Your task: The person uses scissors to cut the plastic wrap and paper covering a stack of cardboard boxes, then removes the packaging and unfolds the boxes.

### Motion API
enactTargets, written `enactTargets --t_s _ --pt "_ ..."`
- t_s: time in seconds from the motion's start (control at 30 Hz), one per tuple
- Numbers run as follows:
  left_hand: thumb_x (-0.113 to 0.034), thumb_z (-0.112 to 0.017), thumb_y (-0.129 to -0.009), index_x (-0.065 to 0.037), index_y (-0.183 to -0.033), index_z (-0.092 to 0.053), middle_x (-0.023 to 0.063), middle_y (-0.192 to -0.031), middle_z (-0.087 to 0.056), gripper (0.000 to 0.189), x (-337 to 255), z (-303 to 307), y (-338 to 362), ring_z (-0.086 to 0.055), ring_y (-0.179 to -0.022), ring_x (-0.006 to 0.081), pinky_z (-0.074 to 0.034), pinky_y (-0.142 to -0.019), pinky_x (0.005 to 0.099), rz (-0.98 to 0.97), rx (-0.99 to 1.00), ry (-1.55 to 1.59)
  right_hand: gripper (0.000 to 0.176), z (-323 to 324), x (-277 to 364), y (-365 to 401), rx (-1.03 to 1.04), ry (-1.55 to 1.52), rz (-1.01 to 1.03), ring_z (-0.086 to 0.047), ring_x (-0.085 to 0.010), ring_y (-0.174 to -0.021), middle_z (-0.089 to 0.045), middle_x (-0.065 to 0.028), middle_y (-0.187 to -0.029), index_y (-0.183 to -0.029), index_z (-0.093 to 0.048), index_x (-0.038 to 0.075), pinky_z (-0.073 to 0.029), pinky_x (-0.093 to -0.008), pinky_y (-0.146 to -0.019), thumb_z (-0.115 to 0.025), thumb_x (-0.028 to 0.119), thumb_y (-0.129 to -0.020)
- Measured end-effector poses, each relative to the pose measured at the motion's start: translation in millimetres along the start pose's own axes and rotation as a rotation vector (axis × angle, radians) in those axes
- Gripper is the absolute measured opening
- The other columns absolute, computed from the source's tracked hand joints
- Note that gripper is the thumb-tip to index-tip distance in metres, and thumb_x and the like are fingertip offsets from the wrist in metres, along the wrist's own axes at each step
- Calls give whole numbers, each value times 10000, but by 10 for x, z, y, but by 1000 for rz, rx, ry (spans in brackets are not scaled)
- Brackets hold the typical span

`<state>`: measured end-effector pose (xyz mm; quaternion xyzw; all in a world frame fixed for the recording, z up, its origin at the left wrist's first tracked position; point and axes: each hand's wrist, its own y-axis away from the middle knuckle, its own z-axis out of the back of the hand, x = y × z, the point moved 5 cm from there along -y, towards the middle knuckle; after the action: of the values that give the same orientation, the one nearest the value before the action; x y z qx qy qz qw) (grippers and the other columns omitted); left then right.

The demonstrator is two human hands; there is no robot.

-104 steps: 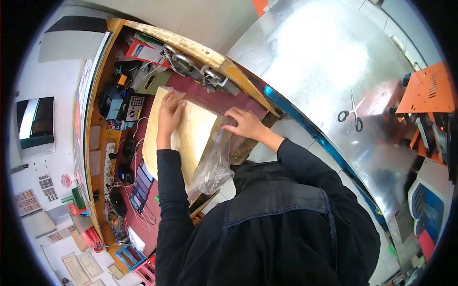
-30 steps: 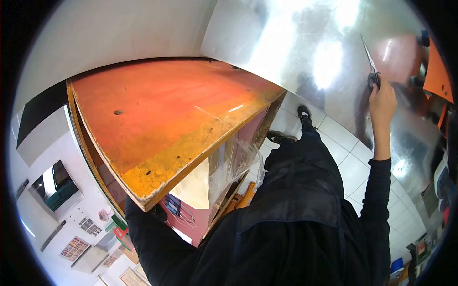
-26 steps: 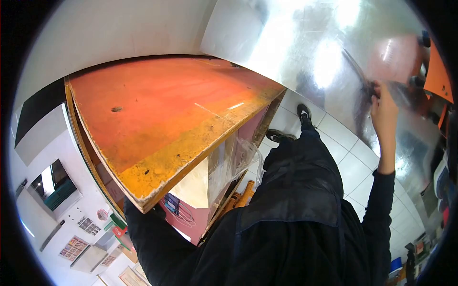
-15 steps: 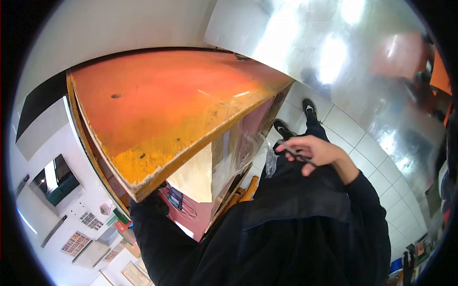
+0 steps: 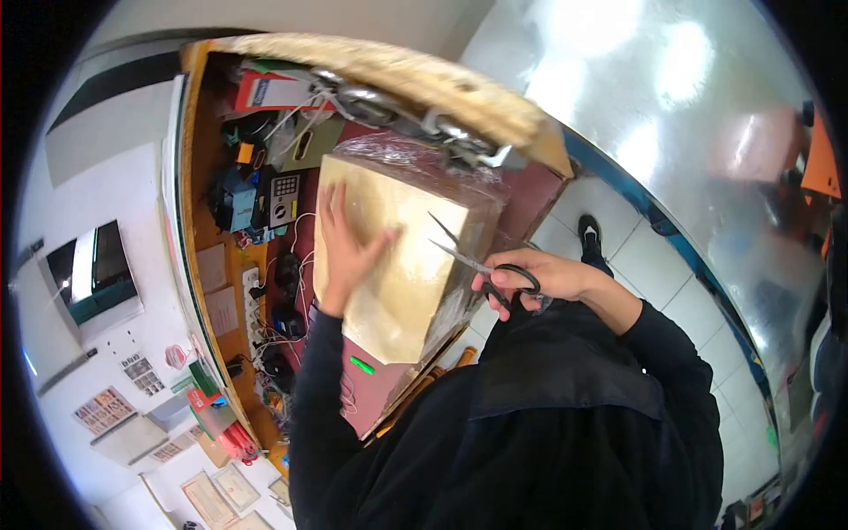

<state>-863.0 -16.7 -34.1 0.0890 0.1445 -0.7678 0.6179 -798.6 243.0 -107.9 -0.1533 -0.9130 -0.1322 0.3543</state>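
My left hand (image 5: pixel 346 256) lies with fingers spread on the top of a tan box (image 5: pixel 393 305). Clear plastic wrap (image 5: pixel 473 256) covers the box's side and far end. In my right hand (image 5: pixel 552 281) is a pair of scissors (image 5: pixel 490 269) with black handles, held by the finger loops. The blades are spread apart and point left, over the box's near right edge. A bit of clear plastic shows beneath the right hand.
A worn wooden edge (image 5: pixel 424 55) arches above the box. Left of it sit a keypad device (image 5: pixel 284 199), a power strip (image 5: pixel 252 309) and tangled cables. A small green item (image 5: pixel 362 365) lies by the box. A shiny metal surface (image 5: pixel 654 115) stands at the right.
The orange top surface has gone from sight, and the compartment beneath it now shows. My left hand has come onto the box. The scissors have turned, with their blades now apart over the box.
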Motion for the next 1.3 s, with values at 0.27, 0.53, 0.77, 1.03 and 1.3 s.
enactTargets --t_s 0.27,0.53,0.77,1.03,1.3 --pt "-408 -790 -677 -92 -1398 -415 112 -1482 -347 872 382 -86 1368 -221 -1408 325 -119 -1106 548 440 -152 -8 507 -457 66 -426 -42 109 -129 -616 -91 -684 -607 -49 -812 -1080 -562 15 -361 -182 -429 -497 496 -934" --pt "-271 -742 -772 -69 -1114 -677 110 -1195 -627 402 326 -19 1402 -406 -1315 318 -231 -1086 506 419 -411 120 536 -631 -27 -970 -80 313 -365 -641 -108 -622 -612 -50 -736 -1040 -575 15 -340 -176 -394 -539 529 -895" --pt "-224 -704 -807 -63 -1011 -710 110 -1084 -671 260 305 12 1438 -520 -1204 334 -361 -1026 478 356 -528 124 475 -777 130 -1066 -63 419 -421 -629 -105 -571 -605 -48 -702 -996 -589 18 -320 -167 -378 -539 483 -916" --pt "-117 -702 -803 -35 -854 -679 145 -1028 -681 99 280 -9 1443 -570 -1134 346 -460 -955 436 314 -575 178 419 -785 18 -1185 -50 457 -397 -589 -62 -576 -596 -18 -694 -1013 -598 56 -270 -167 -400 -538 461 -926" --pt "-94 -683 -807 -13 -856 -636 149 -1008 -677 105 245 35 1409 -593 -1091 350 -484 -933 419 276 -571 140 406 -809 62 -1133 -83 467 -403 -549 -46 -562 -591 -7 -686 -1011 -603 58 -257 -176 -410 -537 450 -931"
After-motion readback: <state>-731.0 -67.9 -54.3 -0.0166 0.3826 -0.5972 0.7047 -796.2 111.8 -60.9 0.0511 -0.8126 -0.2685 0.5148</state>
